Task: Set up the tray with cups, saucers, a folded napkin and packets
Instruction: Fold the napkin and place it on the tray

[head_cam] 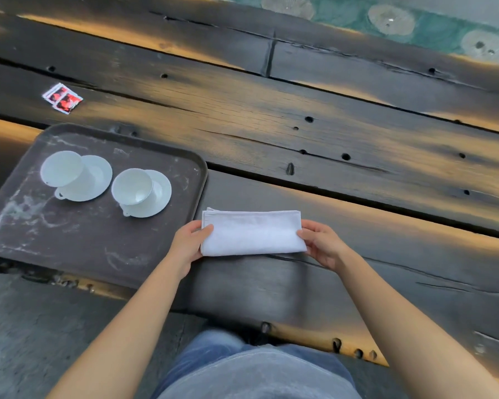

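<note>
Thumbs on top, fingers curled under: left hand (189,243) pinches the left short edge of the white folded cloth napkin (252,233), right hand (323,243) pinches the right edge; napkin sits flat over the dark weathered plank table (300,133), just right of the dark brown rectangular plastic tray (84,240), not in it. Tray holds a white ceramic cup (62,168) upright on a white round saucer (98,180), and beside it a second cup (131,187) on a second saucer (162,194). Two red-and-white packets (62,97) lie on the table beyond the tray's far edge.
</note>
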